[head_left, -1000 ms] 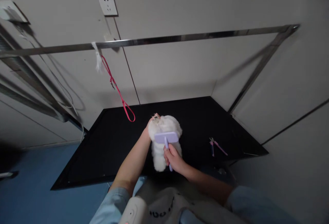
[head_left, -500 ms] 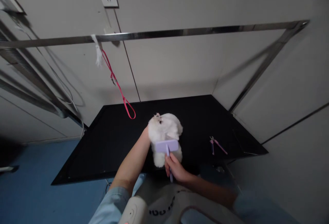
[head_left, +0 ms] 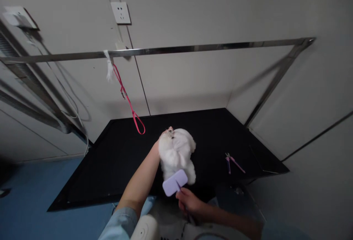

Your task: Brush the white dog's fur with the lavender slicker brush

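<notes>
A small white fluffy dog [head_left: 179, 153] is near the front edge of the black table. At the far side of its head, my left hand [head_left: 163, 135] holds it by the muzzle, with most of the fingers hidden behind the fur. My right hand [head_left: 189, 201] is closed around the handle of a purple slicker brush [head_left: 174, 183]. The brush head is tilted, its flat back facing me, over the near end of the dog's body. I cannot tell whether its pins touch the coat.
Pink-and-purple nail clippers [head_left: 233, 163] lie on the right of the black table [head_left: 127, 159]. A red leash loop [head_left: 127, 98] hangs from a metal bar [head_left: 176, 49] over the far side. Grey hoses [head_left: 30, 109] run along the left wall.
My right hand has drawn the brush down toward me, away from the dog's head, and its head has tilted. My left hand stays at the muzzle. The camera view has shifted slightly.
</notes>
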`<state>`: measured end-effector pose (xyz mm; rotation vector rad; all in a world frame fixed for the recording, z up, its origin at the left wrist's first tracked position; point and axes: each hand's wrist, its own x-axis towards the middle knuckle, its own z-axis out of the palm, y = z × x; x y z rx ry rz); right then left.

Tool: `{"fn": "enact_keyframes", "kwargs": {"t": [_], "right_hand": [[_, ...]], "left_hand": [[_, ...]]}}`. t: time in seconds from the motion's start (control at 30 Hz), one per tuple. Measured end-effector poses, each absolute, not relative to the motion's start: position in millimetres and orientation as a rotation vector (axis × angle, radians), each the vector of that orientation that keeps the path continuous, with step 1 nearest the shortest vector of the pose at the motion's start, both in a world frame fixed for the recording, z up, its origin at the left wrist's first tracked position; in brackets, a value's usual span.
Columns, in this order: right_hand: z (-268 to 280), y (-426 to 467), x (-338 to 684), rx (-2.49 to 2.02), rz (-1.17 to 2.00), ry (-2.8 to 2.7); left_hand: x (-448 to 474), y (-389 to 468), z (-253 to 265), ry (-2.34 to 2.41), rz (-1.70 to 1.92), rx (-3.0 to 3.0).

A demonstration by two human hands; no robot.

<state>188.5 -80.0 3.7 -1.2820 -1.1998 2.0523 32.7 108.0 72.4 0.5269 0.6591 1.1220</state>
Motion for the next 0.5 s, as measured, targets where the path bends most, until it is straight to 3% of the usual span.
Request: {"fn": "enact_keyframes", "kwargs": {"t": [0.2, 0.4, 0.5], "right_hand": [[37.1, -53.6, 186.7, -0.92, 1.772, -1.265], [6.0, -73.4, 185.7, -1.129, 2.058, -1.139], [24.7, -66.8, 187.9, -0.959, 1.984, -1.206]], "left_hand": [[32.9, 108.2, 79.8, 0.584, 0.89, 0.59], [30.8, 100.7, 82.4, 0.565, 1.003, 0.672], [34.1, 100.7, 84.0, 0.538, 1.001, 0.638]]}}
